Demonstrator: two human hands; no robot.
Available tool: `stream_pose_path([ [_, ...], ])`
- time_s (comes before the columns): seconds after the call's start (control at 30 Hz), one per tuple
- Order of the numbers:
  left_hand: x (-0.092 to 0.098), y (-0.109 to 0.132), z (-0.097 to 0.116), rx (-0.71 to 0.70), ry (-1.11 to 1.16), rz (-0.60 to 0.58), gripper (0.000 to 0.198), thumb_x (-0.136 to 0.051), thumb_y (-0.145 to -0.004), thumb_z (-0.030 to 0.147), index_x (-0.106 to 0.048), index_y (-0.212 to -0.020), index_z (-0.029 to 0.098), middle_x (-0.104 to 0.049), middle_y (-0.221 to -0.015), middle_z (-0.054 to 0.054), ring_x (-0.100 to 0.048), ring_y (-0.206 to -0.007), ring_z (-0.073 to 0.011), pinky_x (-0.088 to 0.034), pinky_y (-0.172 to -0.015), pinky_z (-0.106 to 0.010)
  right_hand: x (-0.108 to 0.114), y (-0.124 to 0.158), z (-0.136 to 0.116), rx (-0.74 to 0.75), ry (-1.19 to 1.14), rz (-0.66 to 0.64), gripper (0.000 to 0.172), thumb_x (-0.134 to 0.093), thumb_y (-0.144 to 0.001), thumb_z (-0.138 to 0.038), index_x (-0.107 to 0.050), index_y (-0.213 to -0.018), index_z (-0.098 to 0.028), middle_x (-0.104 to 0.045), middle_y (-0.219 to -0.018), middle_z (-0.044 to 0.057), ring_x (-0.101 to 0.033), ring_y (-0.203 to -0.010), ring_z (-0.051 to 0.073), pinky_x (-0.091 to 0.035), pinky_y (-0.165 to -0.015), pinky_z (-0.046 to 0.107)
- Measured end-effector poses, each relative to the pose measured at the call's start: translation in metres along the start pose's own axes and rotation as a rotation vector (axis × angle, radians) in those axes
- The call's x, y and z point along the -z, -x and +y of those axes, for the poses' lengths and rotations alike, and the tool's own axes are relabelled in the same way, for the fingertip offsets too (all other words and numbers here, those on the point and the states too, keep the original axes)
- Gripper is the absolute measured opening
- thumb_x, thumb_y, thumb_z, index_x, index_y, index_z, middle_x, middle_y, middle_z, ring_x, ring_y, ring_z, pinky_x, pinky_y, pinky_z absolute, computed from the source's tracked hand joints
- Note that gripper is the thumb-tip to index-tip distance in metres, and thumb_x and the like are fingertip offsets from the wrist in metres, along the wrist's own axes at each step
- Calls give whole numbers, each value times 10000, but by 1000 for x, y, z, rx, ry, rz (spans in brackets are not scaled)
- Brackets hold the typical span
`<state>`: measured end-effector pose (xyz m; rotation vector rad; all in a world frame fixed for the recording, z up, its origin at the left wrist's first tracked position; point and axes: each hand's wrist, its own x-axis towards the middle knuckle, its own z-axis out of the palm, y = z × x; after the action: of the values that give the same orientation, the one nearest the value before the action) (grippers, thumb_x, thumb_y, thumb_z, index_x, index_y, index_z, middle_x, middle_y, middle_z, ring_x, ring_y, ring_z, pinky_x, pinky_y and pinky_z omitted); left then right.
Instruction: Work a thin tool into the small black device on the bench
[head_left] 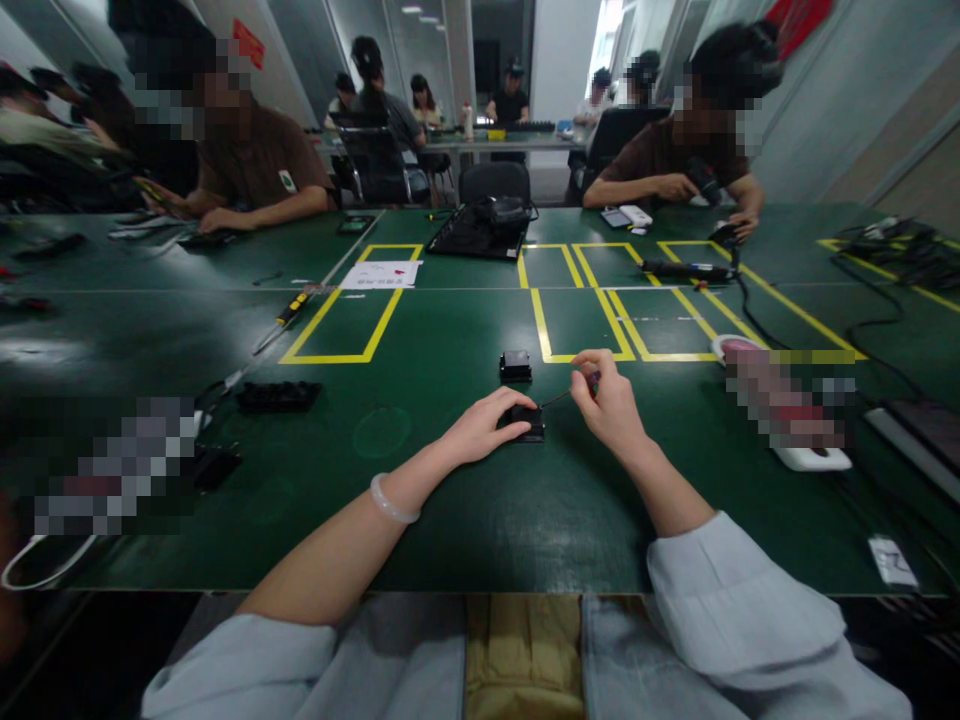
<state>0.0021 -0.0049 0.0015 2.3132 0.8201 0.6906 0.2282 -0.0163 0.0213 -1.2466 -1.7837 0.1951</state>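
Under left grip (486, 424), black block (533, 434)

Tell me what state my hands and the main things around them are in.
Left hand: holding the black part.
Right hand: gripping the thin tool.
Black part: partly covered by the left hand.
Thin tool: slanted, tip toward the black part, contact unclear.
Black block: unheld, just beyond the black part.
Yellow screwdriver: lying unheld.

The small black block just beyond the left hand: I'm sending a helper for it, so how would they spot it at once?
On the broad, glossy green table, find the camera wearer's bare left hand. Just beyond it sits the small, black, boxy block. No hand covers it, unlike the black piece under that hand.
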Motion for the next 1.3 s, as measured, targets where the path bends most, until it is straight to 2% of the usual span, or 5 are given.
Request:
stream_pose_path([
  [0.13, 1, 0, 0, 5, -3, 2, 275, -523, -932, 352, -568, -1171, 223, -591, -1133, -55, -557, -1076, -209, -424, -953, -330, 1, 0, -1, 11, -6, 7, 175, -451, -884, -247, -462, -1054, -210, -544, -759, -3, -549, -676, 152, -417, -664, 280],
  [0.4, 1, 0, 0, 3, -3, 0, 278, -518, -932, 349, -570, -1173, 220, -591, -1137, -62, -557, -1073, -215, -428, -948, -338, 2, 0, -3, 18, -2, -5, 195, -468, -902, -334, -470, -1057, -215, -566, -799, 14, -563, -711, 163, -430, -699, 299],
  [0.9, 1, 0, 1, 4, 2, 3, 274, -525, -930, 353, -573, -1166, 222, -593, -1118, -55, -567, -1045, -203, -431, -932, -328, 0, 0, 0, -3, -10, 7, 181, -451, -880, -244, -451, -1058, -212, -502, -710, -28, -506, -605, 137, -394, -621, 269],
  [1.07, 2, 0, 2, 7, 0, 0, 268, -533, -929, 349, -575, -1163, 225, -595, -1121, -49, -569, -1042, -196, -430, -929, -317, 0, 1, 1, 6, -20, -2, 188, -461, -898, -285, -453, -1071, -212, -511, -736, -21, -516, -638, 140, -405, -658, 278],
  [1.3, 2, 0, 1, 11, -1, -4, 286, -522, -929, 371, -578, -1168, 222, -598, -1128, -60, -571, -1047, -210, -430, -936, -332, -1, 2, 2, -11, -19, 1, 181, -481, -909, -344, -466, -1038, -217, -511, -713, -29, -510, -612, 130, -394, -622, 258],
])
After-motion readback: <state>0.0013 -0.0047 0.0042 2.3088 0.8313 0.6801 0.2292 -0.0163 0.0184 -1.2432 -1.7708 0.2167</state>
